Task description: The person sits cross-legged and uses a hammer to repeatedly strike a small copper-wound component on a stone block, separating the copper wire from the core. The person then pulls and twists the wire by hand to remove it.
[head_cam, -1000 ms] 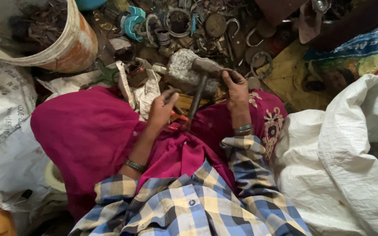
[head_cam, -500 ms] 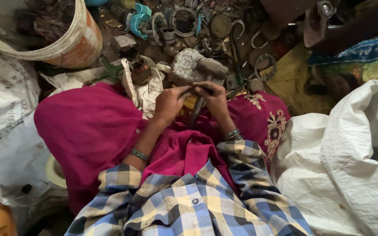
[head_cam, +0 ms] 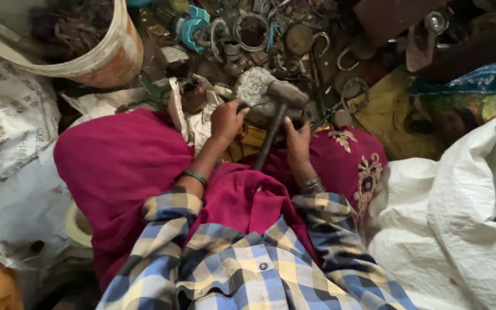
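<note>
The left hand (head_cam: 225,121) reaches up to the grey stone (head_cam: 255,90), and its fingers curl on something small at the stone's near edge. That thing is too small to name, so I cannot tell if this grip is clamped on it or just bent over it. The right hand (head_cam: 297,138) rests on the lap beside the hammer (head_cam: 276,112), fingers loosely spread, holding nothing that shows. It touches or nearly touches the wooden handle.

The hammer lies with its heavy head on the stone and its handle running down toward the person's pink lap (head_cam: 127,166).

Half a second ago both hands were close together, right by the hammer handle. Now they are apart, one on each side of it. A second ago the right hand was higher, up by the hammer head. It has come down since then. The hammer itself has hardly moved. This looks like a pause to set a small piece on the stone, not a hit.

Past the stone, the floor is full of metal rings (head_cam: 251,34), hooks and a blue part (head_cam: 193,26). A white bucket (head_cam: 96,57) of scrap stands at the top left. White sacks (head_cam: 460,224) lie at the right.
</note>
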